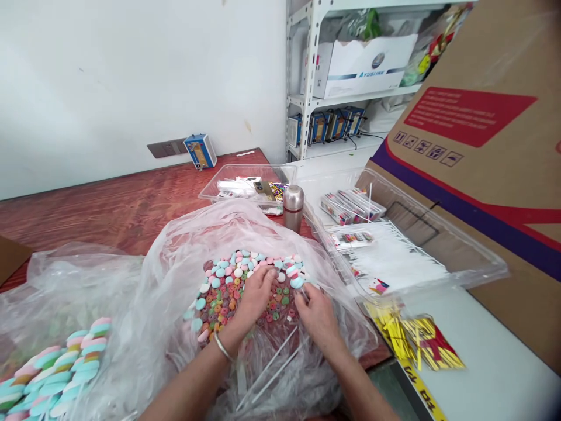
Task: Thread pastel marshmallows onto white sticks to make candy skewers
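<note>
An open clear plastic bag (184, 257) lies on the red-brown table, full of small pastel disc sweets and coloured ring sweets (228, 292). My left hand (256, 295), with a bangle at the wrist, reaches into the pile with fingers bent down onto the sweets. My right hand (313, 313) rests at the pile's right edge, fingers pinched on a blue disc sweet (297, 282) and what looks like a thin white stick. More white sticks (272, 365) lie on the bag between my forearms.
Finished pastel twisted sticks (52, 368) lie at the lower left. A metal flask (293, 207) stands behind the bag. Clear trays (421, 257) hold packets and white sticks. Yellow twist ties (414, 339) lie right. A big cardboard box (495, 175) and shelving (346, 76) stand behind.
</note>
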Tool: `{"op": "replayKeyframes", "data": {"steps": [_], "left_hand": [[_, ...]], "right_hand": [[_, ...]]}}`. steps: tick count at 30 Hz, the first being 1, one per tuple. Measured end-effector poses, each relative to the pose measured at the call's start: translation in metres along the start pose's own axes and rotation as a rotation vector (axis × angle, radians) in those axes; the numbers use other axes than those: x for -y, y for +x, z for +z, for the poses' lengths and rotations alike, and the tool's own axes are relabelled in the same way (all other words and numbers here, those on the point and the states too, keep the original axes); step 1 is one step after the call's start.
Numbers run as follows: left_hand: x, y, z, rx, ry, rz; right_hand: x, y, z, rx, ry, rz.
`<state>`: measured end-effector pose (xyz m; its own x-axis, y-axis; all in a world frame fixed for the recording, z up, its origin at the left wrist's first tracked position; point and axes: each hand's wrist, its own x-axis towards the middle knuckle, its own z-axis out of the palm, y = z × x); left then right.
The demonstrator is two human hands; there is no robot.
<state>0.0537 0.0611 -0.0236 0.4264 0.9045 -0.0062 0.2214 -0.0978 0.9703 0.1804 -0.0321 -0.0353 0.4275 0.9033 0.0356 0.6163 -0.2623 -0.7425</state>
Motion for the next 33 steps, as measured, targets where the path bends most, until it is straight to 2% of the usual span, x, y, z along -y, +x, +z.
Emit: {"op": "replayKeyframes", "data": {"steps": [2, 4, 7, 9, 13, 17, 19, 25, 31, 33], "left_hand": [[0.005, 0.015, 0.002, 0.083, 0.241, 0.171], [0.012, 0.023, 0.006, 0.158, 0.412, 0.265], [0.02, 0.024, 0.01, 0.212, 0.569, 0.256], [0.02, 0.02, 0.009, 0.188, 0.588, 0.242], [0.008, 0.005, 0.003, 0.115, 0.356, 0.186], [-0.005, -0.014, 0.002, 0.228, -0.183, -0.069], [-0.007, -0.021, 0.003, 0.255, -0.357, -0.159], [-0.005, -0.029, 0.004, 0.175, -0.366, -0.182], [-0.003, -0.028, 0.003, 0.118, -0.334, -0.195], [-0.002, -0.029, 0.004, 0.14, -0.355, -0.211]], "right_hand": [[-0.004, 0.011, -0.004, -0.013, -0.031, 0.013], [-0.004, 0.019, -0.003, -0.003, -0.049, 0.016], [-0.003, 0.024, 0.001, 0.021, -0.048, 0.024], [-0.004, 0.024, 0.003, 0.031, -0.022, 0.026], [-0.007, 0.02, 0.002, 0.004, 0.092, 0.051], [-0.009, 0.015, 0.003, -0.036, 0.288, 0.082], [-0.009, 0.012, 0.005, -0.014, 0.403, 0.075], [-0.009, 0.002, 0.003, 0.114, 0.649, 0.035], [-0.006, -0.003, -0.003, 0.148, 0.725, 0.025], [-0.005, -0.001, -0.002, 0.14, 0.732, 0.013]]}}
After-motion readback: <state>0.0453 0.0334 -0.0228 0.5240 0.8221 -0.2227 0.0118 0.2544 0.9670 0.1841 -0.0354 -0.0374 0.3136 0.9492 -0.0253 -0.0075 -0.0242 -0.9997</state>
